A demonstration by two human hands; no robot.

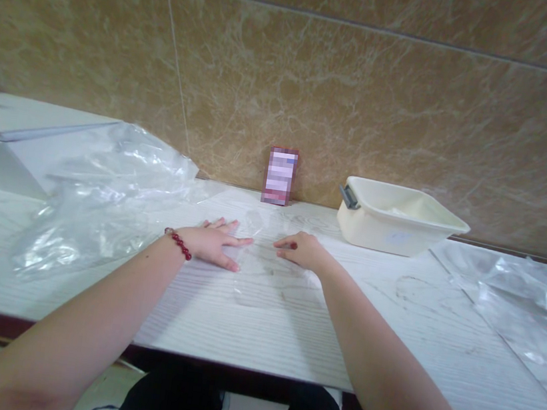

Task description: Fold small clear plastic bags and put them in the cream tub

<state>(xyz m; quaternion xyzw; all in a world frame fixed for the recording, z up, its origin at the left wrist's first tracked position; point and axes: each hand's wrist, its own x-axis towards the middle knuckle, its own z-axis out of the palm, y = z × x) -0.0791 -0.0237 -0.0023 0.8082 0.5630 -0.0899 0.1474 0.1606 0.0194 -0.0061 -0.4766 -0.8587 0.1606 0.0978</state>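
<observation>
Brown marbled wall [290, 79] rises behind a white table [245, 342]. Clear plastic film [271, 282] lies flat there, the left hand [213, 243] spread open at its left edge, the right hand [304, 249] loosely curled toward its right, thumb and fingers parted.

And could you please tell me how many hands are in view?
2: the left hand, next to the red bracelet, and the right hand, nearer the cream bin; no others show.

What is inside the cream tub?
Something pale shows inside the cream tub, near its far wall, but it's too unclear to name. The front wall covers the bottom, so anything lower down can't be seen.
</observation>
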